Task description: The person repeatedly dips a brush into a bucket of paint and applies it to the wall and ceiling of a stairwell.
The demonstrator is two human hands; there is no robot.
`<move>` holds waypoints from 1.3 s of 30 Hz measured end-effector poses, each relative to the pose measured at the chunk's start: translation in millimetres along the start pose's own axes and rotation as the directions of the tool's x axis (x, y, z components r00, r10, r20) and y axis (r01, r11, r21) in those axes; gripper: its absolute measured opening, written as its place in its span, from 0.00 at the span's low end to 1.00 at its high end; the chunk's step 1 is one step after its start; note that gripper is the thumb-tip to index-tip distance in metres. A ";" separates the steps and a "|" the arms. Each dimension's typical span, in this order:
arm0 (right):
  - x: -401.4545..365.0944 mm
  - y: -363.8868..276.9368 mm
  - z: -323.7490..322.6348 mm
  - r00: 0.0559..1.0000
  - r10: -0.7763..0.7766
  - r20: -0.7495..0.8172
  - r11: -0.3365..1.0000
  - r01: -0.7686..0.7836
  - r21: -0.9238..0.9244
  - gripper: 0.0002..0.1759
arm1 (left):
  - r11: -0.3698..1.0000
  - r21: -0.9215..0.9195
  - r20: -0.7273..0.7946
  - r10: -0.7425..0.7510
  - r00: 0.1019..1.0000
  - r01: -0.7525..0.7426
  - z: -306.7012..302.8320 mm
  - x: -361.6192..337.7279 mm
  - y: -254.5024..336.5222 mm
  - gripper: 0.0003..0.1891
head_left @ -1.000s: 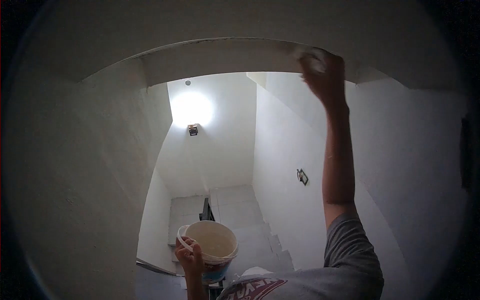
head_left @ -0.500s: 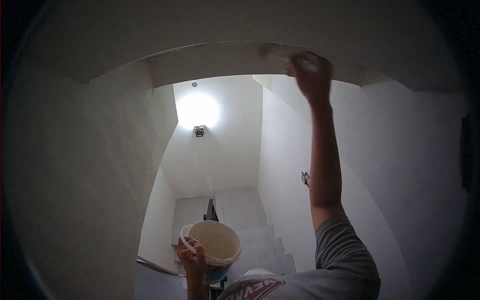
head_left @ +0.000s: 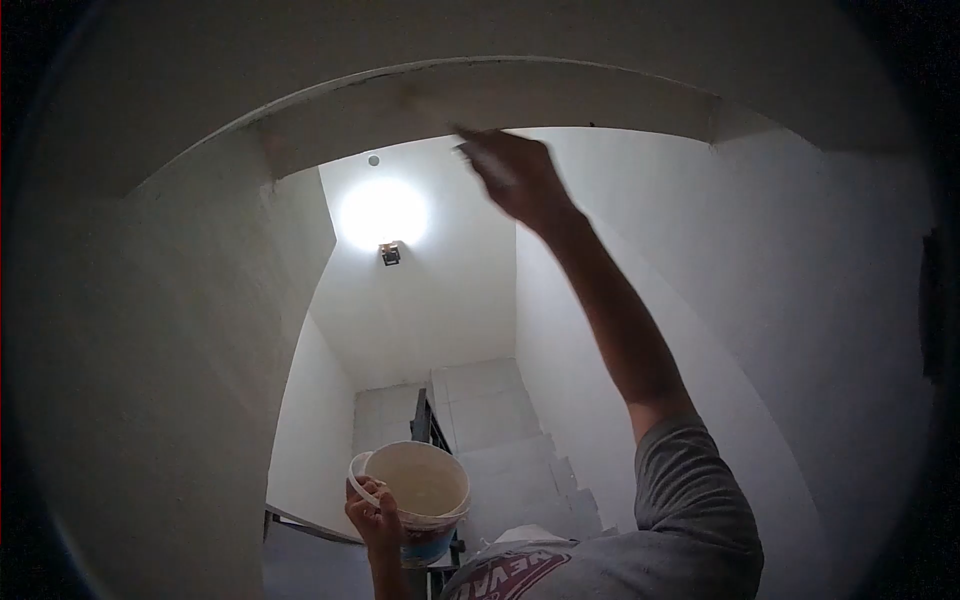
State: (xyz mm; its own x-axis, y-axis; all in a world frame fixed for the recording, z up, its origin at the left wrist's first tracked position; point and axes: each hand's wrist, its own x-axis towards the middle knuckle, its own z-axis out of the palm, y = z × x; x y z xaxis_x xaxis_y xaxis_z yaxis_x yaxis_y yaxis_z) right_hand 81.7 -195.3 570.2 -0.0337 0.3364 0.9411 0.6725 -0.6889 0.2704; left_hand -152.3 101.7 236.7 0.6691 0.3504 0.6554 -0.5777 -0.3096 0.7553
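Low in the view, my left hand (head_left: 374,518) is wrapped round the handle and rim of a white bucket (head_left: 462,490), which has a blue and red label and a pale inside. My right hand (head_left: 512,175) is raised at the lower edge of a pale overhead beam (head_left: 350,118), fingers pointing left and drawn together. A blurred, brownish shape lies against the beam just beyond the fingers; what the hand holds is too smeared to name.
A bright lamp (head_left: 390,254) is mounted on the far wall. Below are a dark railing (head_left: 424,418) and pale stairs (head_left: 510,470). White walls (head_left: 650,300) rise on both sides, and a dark object (head_left: 932,305) is at the far right.
My right hand has swept left along the beam, and the arm now slants left. My left hand and the bucket have shifted slightly left in the view, which has tilted a little.
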 end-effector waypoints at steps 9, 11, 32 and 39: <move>-55.3 60.5 -130.3 0.742 0.612 -0.272 0.789 -0.598 0.142 0.10 | 0.993 0.112 0.217 0.009 0.976 -0.034 -21.2 -9.1 -34.4 0.08; -58.6 50.8 -140.2 0.733 0.568 -0.375 0.813 -0.570 0.117 0.10 | 0.991 0.040 0.315 0.108 0.943 -0.127 -26.6 -4.7 -42.5 0.09; -54.7 -10.2 -60.4 0.819 0.517 -0.247 0.855 -0.505 0.116 0.02 | 0.996 0.041 0.032 0.079 0.996 -0.080 23.9 -7.6 16.3 0.19; -67.5 -49.7 -64.5 0.927 0.371 -0.056 0.917 -0.356 0.181 0.03 | 0.979 0.118 0.089 0.154 0.984 -0.164 42.9 -15.4 44.4 0.17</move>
State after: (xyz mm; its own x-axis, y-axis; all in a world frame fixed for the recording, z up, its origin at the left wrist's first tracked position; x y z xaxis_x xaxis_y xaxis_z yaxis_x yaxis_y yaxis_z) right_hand 2.8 -225.2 506.3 0.1769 0.0199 0.9840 0.7625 -0.6349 -0.1242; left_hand -168.2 44.6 259.9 0.6111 0.2183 0.7608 -0.6202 -0.4653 0.6316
